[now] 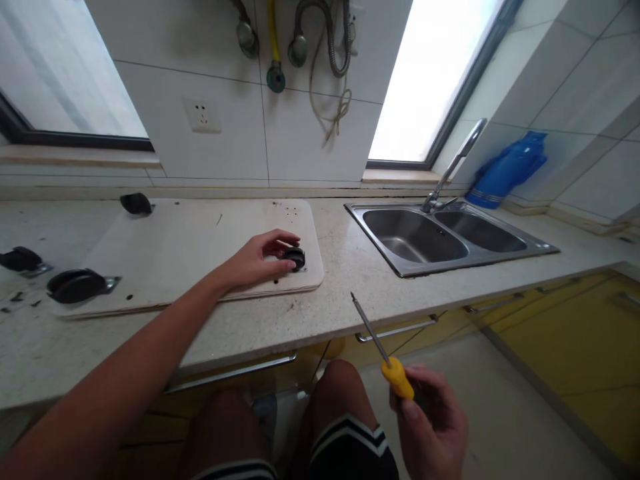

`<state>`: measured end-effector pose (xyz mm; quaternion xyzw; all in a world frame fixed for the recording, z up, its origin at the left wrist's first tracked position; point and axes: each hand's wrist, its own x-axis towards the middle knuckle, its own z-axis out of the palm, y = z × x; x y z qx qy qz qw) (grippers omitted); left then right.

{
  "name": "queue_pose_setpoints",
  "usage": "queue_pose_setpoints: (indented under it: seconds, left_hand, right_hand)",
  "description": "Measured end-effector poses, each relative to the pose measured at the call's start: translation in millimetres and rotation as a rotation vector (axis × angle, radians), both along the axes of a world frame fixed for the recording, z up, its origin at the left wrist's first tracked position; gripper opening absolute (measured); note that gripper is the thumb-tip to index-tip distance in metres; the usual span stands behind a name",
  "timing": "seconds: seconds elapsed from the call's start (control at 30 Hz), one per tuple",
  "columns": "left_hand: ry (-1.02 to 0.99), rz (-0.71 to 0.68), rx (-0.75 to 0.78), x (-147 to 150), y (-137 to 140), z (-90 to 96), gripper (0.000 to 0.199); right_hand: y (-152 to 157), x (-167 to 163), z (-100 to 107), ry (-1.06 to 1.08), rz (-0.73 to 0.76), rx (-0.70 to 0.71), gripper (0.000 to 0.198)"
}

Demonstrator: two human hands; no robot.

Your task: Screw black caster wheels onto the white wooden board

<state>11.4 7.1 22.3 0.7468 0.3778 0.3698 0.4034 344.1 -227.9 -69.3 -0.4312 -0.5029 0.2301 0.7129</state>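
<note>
My left hand [267, 257] is closed around a black caster wheel [294, 257] at the front right corner of a pale wooden board [200, 243]. In my right hand [433, 420] is a screwdriver [397, 378] with a yellow handle, gripped over the floor in front of the counter, its tip pointing up and away from me. Small holes dot the board's back right corner. A second caster [136, 204] stands at the back left corner, and a third caster [77, 285] at the front left, both with their metal plates on the board.
Another caster [21, 259] lies on the counter [250, 330] at far left, near small dark pieces [19, 299]. A double sink [417, 233] with a faucet [457, 163] is at the right, beside a blue jug-like container [507, 170]. Drawer handles [397, 329] jut from the counter's front.
</note>
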Motion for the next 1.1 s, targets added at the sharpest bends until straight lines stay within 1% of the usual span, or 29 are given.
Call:
queue_pose_setpoints:
  seconds: [0.07, 0.1, 0.2, 0.3, 0.4, 0.43, 0.47, 0.5, 0.57, 0.6, 0.67, 0.73, 0.8, 0.9, 1.0, 1.1]
  left_hand:
    - [-0.103, 0.035, 0.033, -2.5, 0.9, -10.1, 0.058]
    - [-0.123, 0.044, 0.058, -2.5, 1.2, -13.7, 0.057]
    - [-0.118, 0.041, 0.119, -0.3, 2.3, -18.2, 0.058]
    - [-0.094, 0.056, 0.143, 0.5, 3.1, -17.4, 0.056]
    - [-0.029, 0.051, 0.15, -1.1, 2.6, -16.2, 0.054]
    - [0.0, 0.031, 0.154, -1.8, 2.0, -15.8, 0.056]
    - [0.029, 0.006, 0.159, -2.2, 1.3, -15.4, 0.06]
    - [0.057, -0.016, 0.164, -2.3, 0.5, -15.0, 0.065]
    - [0.108, -0.031, 0.166, -1.0, -1.8, -13.9, 0.076]
    - [0.13, -0.024, 0.173, 0.3, -3.1, -13.4, 0.079]
    - [0.169, 0.011, 0.202, 4.1, -5.8, -13.0, 0.084]
    - [0.206, 0.047, 0.236, 8.0, -8.3, -13.6, 0.084]
    - [0.238, 0.066, 0.265, 10.6, -9.9, -15.7, 0.083]
    - [0.248, 0.077, 0.327, 11.3, -9.8, -20.6, 0.082]
    - [0.239, 0.085, 0.374, 10.2, -8.3, -25.1, 0.084]
    - [0.237, 0.102, 0.373, 9.1, -7.4, -26.6, 0.084]
  right_hand:
    - [28.7, 10.9, 21.7, -0.024, -0.02, 0.064, 0.02]
    - [46.1, 13.3, 34.6, -0.031, -0.024, 0.11, 0.022]
    - [108.2, 5.3, 82.1, -0.014, -0.044, 0.298, 0.027]
    - [175.5, -25.2, 139.8, 0.035, -0.02, 0.501, 0.032]
    - [232.4, -69.9, 193.7, 0.178, 0.049, 0.76, 0.023]
    - [246.4, -86.2, 207.4, 0.175, 0.066, 0.805, 0.024]
    - [257.1, -102.3, 218.2, 0.136, 0.12, 0.855, 0.02]
    - [264.6, -117.9, 225.9, 0.087, 0.169, 0.853, 0.012]
    - [271.1, -145.5, 232.3, -0.022, 0.271, 0.855, 0.011]
    - [271.5, -156.8, 231.8, -0.059, 0.278, 0.856, 0.015]
    - [271.6, -173.7, 225.8, -0.136, 0.287, 0.806, 0.021]
    - [275.9, -183.5, 216.8, -0.192, 0.294, 0.775, 0.019]
    - [286.9, -188.0, 208.2, -0.233, 0.355, 0.798, 0.018]
    - [309.2, -188.6, 198.4, -0.266, 0.437, 0.868, 0.019]
    - [325.0, -184.5, 191.7, -0.384, 0.413, 0.854, 0.018]
    - [330.1, -179.1, 187.6, -0.563, 0.41, 0.789, 0.03]
